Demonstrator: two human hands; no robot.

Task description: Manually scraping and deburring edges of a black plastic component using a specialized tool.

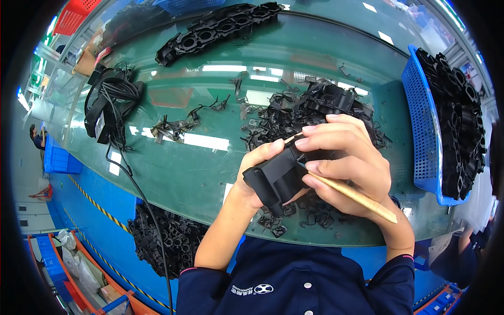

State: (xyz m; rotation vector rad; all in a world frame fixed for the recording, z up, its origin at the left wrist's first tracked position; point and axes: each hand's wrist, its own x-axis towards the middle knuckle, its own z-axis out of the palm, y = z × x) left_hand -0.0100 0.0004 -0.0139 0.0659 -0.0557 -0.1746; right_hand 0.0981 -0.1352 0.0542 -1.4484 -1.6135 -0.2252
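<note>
Hands are both occupied just on the near side of a dark heap of small, twisted black plastic scraps [320, 100], which serves here as the landmark. The left hand [252, 160] grips a black, box-like moulded plastic part [283, 178], its thumb along the upper edge (the other fingers are mostly hidden behind it). The right hand [357, 163] is closed around a slim tool with a tan, wood-like handle [362, 199], held much like a pen, its narrow dark tip at the face of the part. The part is raised above the glossy green tabletop [199, 173], in front of the heap.

Left of the heap lies a smaller cluster of loose black scraps [176, 127], and farther left, a bundled black cable [113, 94] with one length running down past the table's edge. Beyond the heap and to its left rests a long black moulded piece with a row of round openings [220, 31]. Right of the heap stands a blue perforated plastic basket [417, 126], filled with black ribbed parts [457, 115]. Nearer the wearer and left of the heap, below the tabletop, more black parts [165, 239] are piled.
</note>
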